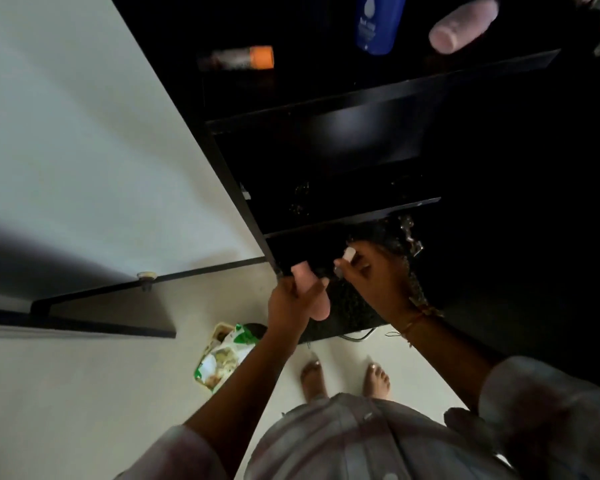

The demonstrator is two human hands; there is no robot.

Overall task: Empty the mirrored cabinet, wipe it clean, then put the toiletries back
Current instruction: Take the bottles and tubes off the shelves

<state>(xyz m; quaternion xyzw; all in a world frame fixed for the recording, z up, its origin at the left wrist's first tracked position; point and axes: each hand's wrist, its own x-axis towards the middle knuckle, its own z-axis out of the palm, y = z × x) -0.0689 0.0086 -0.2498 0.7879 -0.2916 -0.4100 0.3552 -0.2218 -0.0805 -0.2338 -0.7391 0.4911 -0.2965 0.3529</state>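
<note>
At the cabinet (326, 95) base, left hand (287, 301) — arm (243, 375) outstretched — grips pink bottle (318, 304).

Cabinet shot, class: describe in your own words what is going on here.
A person stands at the open dark cabinet. The left hand grips a pink bottle at the front of the lowest shelf. The right hand hovers beside it with fingers curled; whether it holds anything cannot be told. Higher up, an orange-capped tube, a blue bottle and a second pink bottle sit on a shelf.
</note>
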